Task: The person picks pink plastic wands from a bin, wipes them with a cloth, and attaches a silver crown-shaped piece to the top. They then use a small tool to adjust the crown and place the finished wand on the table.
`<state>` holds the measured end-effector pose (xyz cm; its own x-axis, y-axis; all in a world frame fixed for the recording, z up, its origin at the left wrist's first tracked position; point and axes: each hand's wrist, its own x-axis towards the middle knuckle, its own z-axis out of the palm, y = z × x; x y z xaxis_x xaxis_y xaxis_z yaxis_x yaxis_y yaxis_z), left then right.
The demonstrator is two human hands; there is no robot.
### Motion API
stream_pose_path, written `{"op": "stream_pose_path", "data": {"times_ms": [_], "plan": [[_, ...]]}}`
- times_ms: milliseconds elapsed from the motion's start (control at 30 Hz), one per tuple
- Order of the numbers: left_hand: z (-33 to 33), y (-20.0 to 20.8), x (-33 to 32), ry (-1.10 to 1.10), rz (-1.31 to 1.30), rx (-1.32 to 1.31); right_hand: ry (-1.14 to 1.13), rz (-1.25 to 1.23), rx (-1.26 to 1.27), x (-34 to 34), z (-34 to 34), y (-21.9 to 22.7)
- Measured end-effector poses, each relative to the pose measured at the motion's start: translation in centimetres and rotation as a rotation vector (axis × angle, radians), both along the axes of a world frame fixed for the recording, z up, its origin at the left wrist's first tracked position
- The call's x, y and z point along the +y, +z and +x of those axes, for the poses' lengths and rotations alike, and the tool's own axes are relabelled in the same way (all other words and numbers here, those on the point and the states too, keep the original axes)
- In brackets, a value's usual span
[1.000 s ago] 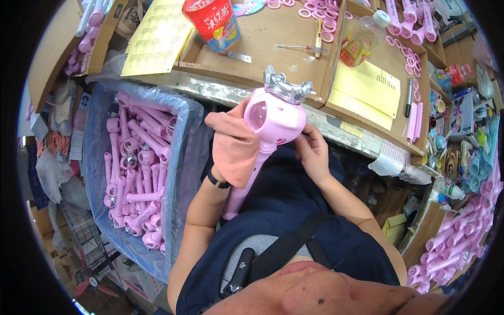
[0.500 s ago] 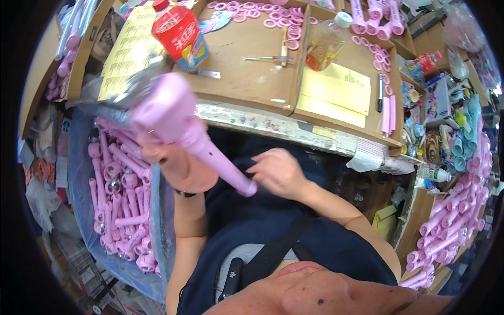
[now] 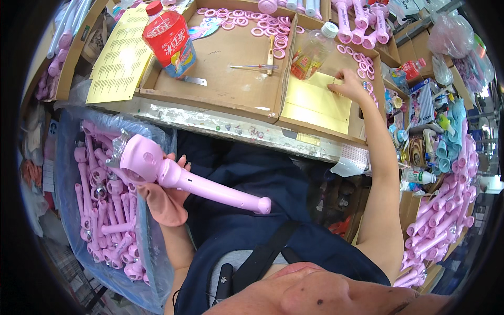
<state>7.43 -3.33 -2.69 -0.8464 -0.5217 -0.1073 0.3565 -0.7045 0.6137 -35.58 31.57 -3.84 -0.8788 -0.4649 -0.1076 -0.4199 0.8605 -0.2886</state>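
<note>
My left hand (image 3: 181, 195) is closed around a pink plastic toy wand (image 3: 210, 191), which has a wide hollow head and a long handle. The head has a clear part at its end and points up and left, while the handle slants down to the right over my lap. A peach-coloured cloth (image 3: 167, 206) hangs at the same hand, below the wand's head. At the right, my right hand (image 3: 350, 85) is over a yellow sheet (image 3: 315, 107) in the cardboard tray, fingers apart, close to several pink rings (image 3: 363, 67). Nothing shows between those fingers.
Left of my lap stands a blue-lined bin (image 3: 149, 252) full of pink wands. The cardboard tray (image 3: 210, 100) holds a red drink bottle (image 3: 170, 39), a clear bottle (image 3: 315, 50), a screwdriver (image 3: 252, 66) and more rings. Pink wands (image 3: 436, 231) are piled at the right.
My right hand has moved from beside the wand's handle up and right to the yellow sheet. The wand in my left hand has come lower and lies flatter.
</note>
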Motion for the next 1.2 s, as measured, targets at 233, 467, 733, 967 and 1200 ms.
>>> {"op": "stream_pose_path", "data": {"times_ms": [233, 467, 733, 967, 1200], "plan": [[2.7, -1.7, -0.5, -0.008, 0.104, 0.023, 0.189, -0.034, 0.512, -0.2, 3.0, -2.3], [4.0, -3.0, -0.1, 0.090, -0.032, -0.084, 0.117, -0.207, 0.623, -0.4, 3.7, -4.6], [4.4, -4.5, -0.8, 0.011, 0.098, 0.202, 0.135, -0.396, 0.445, 1.0, 3.0, -4.9], [3.6, -3.9, -0.2, 0.109, 0.097, 0.139, 0.076, -0.257, 0.417, 0.0, 2.1, -4.6], [3.1, -4.2, -0.4, -0.032, 0.144, 0.196, 0.047, -0.261, 0.450, -0.5, 2.7, -4.4]]}}
